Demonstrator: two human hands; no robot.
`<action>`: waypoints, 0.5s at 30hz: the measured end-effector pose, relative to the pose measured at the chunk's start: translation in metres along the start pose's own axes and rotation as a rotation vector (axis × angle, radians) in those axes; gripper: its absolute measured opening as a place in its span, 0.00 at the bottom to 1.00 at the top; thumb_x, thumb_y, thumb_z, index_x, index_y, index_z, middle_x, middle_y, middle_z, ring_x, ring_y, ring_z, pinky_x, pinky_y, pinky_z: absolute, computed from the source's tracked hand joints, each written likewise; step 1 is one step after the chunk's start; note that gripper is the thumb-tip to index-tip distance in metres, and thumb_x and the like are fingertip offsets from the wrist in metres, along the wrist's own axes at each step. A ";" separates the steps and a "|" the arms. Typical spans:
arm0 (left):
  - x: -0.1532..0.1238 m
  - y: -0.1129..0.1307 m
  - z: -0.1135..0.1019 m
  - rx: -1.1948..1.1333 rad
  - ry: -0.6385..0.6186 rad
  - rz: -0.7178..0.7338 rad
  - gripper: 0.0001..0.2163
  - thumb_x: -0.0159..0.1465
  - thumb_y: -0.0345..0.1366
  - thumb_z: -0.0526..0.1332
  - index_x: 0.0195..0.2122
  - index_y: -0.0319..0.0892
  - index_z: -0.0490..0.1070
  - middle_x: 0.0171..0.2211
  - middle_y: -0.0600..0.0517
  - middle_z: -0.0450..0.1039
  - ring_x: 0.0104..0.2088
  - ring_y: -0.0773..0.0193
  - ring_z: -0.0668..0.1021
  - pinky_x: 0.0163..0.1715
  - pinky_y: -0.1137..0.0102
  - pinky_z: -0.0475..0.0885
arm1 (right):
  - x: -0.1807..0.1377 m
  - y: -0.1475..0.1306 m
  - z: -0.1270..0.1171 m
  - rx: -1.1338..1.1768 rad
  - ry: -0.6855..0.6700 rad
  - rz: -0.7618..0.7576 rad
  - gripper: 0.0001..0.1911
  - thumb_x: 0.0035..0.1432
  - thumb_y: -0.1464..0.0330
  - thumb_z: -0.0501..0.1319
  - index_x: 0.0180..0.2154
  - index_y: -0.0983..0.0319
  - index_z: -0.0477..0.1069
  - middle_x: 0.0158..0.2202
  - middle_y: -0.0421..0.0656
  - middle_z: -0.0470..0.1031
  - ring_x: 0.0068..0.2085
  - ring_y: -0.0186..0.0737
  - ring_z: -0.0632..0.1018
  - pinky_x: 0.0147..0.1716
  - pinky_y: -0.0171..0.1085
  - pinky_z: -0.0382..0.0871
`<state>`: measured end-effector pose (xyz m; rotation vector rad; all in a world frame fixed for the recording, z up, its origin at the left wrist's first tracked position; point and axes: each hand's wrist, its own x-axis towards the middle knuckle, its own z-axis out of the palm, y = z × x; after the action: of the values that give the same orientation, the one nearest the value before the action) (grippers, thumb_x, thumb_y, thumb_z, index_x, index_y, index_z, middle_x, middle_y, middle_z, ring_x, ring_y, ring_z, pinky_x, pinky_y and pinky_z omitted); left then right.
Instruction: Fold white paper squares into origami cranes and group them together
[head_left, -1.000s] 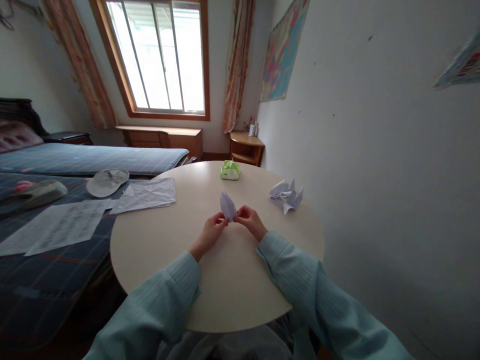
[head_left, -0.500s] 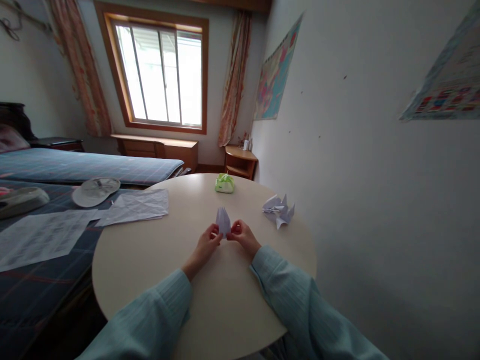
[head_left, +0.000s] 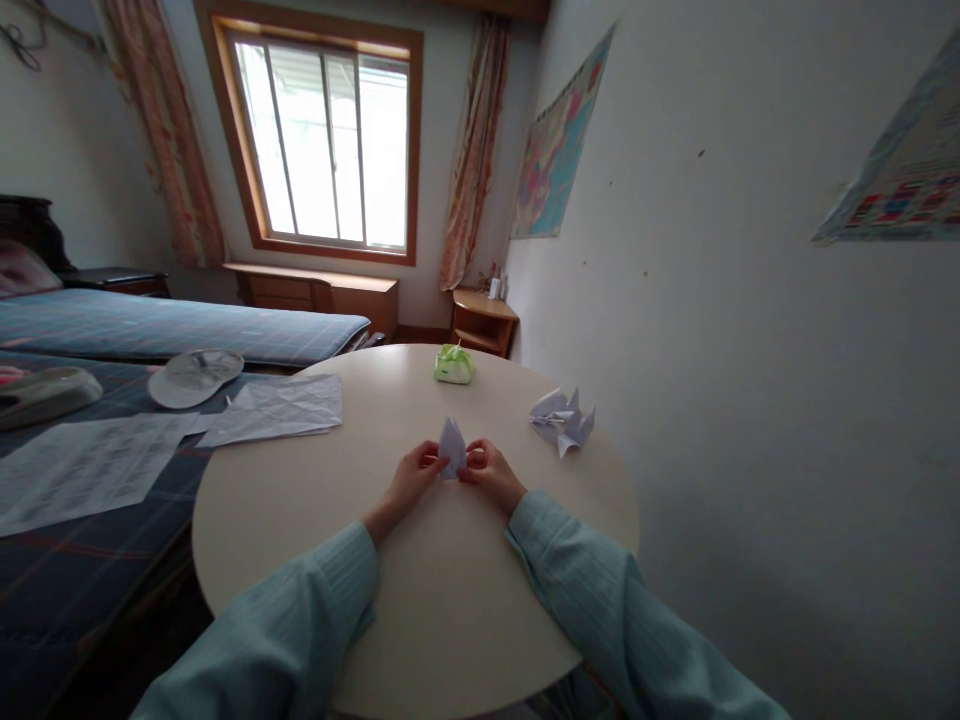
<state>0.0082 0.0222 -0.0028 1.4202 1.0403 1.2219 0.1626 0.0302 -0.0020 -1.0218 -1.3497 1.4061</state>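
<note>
A small piece of folded white paper (head_left: 451, 447) stands point-up between my two hands, above the middle of the round table (head_left: 442, 620). My left hand (head_left: 417, 472) pinches its left lower side, thumb toward me. At its lower right edge, my right hand (head_left: 489, 470) grips it between thumb and fingers. The fingertips partly cover the paper's lower sides. To the right on the table lie folded white paper pieces (head_left: 562, 420) with pointed tips, apart from both hands.
A green-and-white tissue pack (head_left: 454, 365) sits toward the table's far side. White sheets (head_left: 277, 410) overlap the left table edge and reach onto the bed (head_left: 97, 590), where a pale cap (head_left: 196, 378) lies. A wall (head_left: 750, 400) runs close along the right.
The folded paper has turned a little, its split top now looking like a narrower point. Both hands keep hold of it. The whole view has shifted slightly.
</note>
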 end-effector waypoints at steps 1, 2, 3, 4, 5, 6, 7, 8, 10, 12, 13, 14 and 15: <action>0.000 0.000 -0.001 -0.034 -0.006 0.000 0.13 0.46 0.41 0.63 0.29 0.40 0.67 0.26 0.51 0.73 0.27 0.64 0.74 0.29 0.71 0.67 | 0.000 0.000 0.000 -0.001 -0.003 -0.001 0.24 0.30 0.70 0.67 0.31 0.61 0.57 0.22 0.33 0.70 0.23 0.32 0.72 0.24 0.33 0.65; 0.001 -0.001 -0.001 -0.061 -0.006 0.001 0.13 0.45 0.41 0.63 0.29 0.39 0.67 0.26 0.51 0.73 0.27 0.65 0.74 0.29 0.71 0.67 | 0.000 0.000 0.000 -0.006 -0.010 -0.001 0.24 0.30 0.70 0.66 0.31 0.61 0.58 0.22 0.33 0.70 0.23 0.31 0.72 0.24 0.33 0.65; 0.002 -0.002 -0.003 -0.080 -0.005 -0.002 0.13 0.44 0.40 0.64 0.29 0.39 0.67 0.25 0.52 0.73 0.27 0.66 0.74 0.29 0.71 0.67 | 0.000 0.000 0.001 -0.014 -0.019 -0.001 0.23 0.30 0.70 0.66 0.31 0.61 0.59 0.22 0.33 0.70 0.23 0.31 0.72 0.24 0.32 0.65; 0.003 -0.003 -0.004 -0.094 -0.011 -0.016 0.13 0.43 0.40 0.64 0.28 0.39 0.67 0.24 0.53 0.73 0.25 0.67 0.73 0.28 0.72 0.66 | 0.000 0.001 0.001 -0.021 -0.031 0.000 0.22 0.30 0.71 0.66 0.31 0.62 0.61 0.22 0.34 0.70 0.23 0.31 0.72 0.24 0.32 0.65; 0.005 -0.004 -0.006 -0.103 -0.022 -0.044 0.13 0.43 0.39 0.65 0.28 0.39 0.66 0.22 0.54 0.72 0.24 0.68 0.73 0.26 0.73 0.66 | 0.001 0.002 0.001 -0.030 -0.041 0.000 0.20 0.30 0.71 0.66 0.30 0.63 0.62 0.22 0.34 0.70 0.23 0.31 0.72 0.25 0.32 0.65; 0.008 -0.004 -0.008 -0.110 -0.049 -0.085 0.13 0.43 0.39 0.65 0.27 0.39 0.66 0.20 0.55 0.70 0.22 0.69 0.72 0.25 0.74 0.65 | 0.001 0.003 0.002 -0.040 -0.048 0.002 0.19 0.30 0.72 0.66 0.30 0.63 0.63 0.22 0.34 0.70 0.23 0.30 0.72 0.25 0.31 0.65; 0.012 -0.004 -0.010 -0.135 -0.089 -0.148 0.13 0.41 0.38 0.65 0.26 0.39 0.65 0.19 0.56 0.70 0.20 0.70 0.71 0.24 0.74 0.64 | 0.002 0.004 0.002 -0.046 -0.048 0.006 0.18 0.30 0.72 0.65 0.29 0.63 0.63 0.22 0.34 0.70 0.23 0.30 0.72 0.24 0.31 0.65; 0.016 -0.002 -0.013 -0.153 -0.130 -0.222 0.14 0.39 0.36 0.66 0.25 0.39 0.64 0.18 0.57 0.69 0.20 0.70 0.71 0.23 0.74 0.64 | 0.004 0.005 0.003 -0.047 -0.041 0.015 0.18 0.29 0.73 0.65 0.28 0.64 0.64 0.22 0.34 0.71 0.23 0.30 0.72 0.24 0.30 0.65; 0.026 0.001 -0.017 -0.141 -0.217 -0.351 0.15 0.37 0.33 0.67 0.24 0.38 0.63 0.18 0.56 0.69 0.20 0.69 0.72 0.23 0.73 0.65 | 0.007 0.004 0.004 -0.036 -0.021 0.061 0.17 0.29 0.74 0.65 0.28 0.64 0.64 0.22 0.35 0.71 0.23 0.30 0.72 0.23 0.30 0.65; 0.033 0.004 -0.019 -0.074 -0.297 -0.444 0.15 0.36 0.30 0.67 0.25 0.38 0.64 0.19 0.55 0.70 0.20 0.69 0.72 0.22 0.74 0.64 | 0.012 0.000 0.004 -0.016 -0.027 0.148 0.16 0.30 0.73 0.66 0.26 0.64 0.65 0.23 0.36 0.71 0.25 0.32 0.73 0.24 0.32 0.67; 0.035 0.005 -0.019 -0.052 -0.316 -0.451 0.15 0.36 0.30 0.67 0.25 0.38 0.64 0.18 0.55 0.70 0.19 0.69 0.72 0.21 0.74 0.63 | 0.015 -0.003 0.004 -0.007 -0.035 0.192 0.15 0.31 0.72 0.66 0.26 0.64 0.65 0.24 0.37 0.71 0.26 0.33 0.73 0.25 0.33 0.68; 0.036 0.004 -0.019 -0.064 -0.307 -0.424 0.14 0.37 0.31 0.66 0.25 0.38 0.64 0.19 0.54 0.70 0.20 0.69 0.72 0.21 0.75 0.63 | 0.018 -0.006 0.004 -0.003 -0.067 0.246 0.14 0.32 0.71 0.66 0.26 0.65 0.66 0.24 0.39 0.72 0.26 0.34 0.73 0.25 0.33 0.69; 0.035 0.003 -0.018 -0.088 -0.278 -0.386 0.14 0.38 0.31 0.66 0.25 0.38 0.64 0.19 0.54 0.70 0.20 0.70 0.72 0.21 0.76 0.63 | 0.021 -0.009 0.004 -0.008 -0.106 0.301 0.14 0.32 0.71 0.67 0.26 0.65 0.67 0.24 0.40 0.72 0.27 0.35 0.74 0.25 0.34 0.70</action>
<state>-0.0045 0.0579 0.0067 1.2102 0.9953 0.7576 0.1543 0.0493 0.0074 -1.2078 -1.3178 1.6982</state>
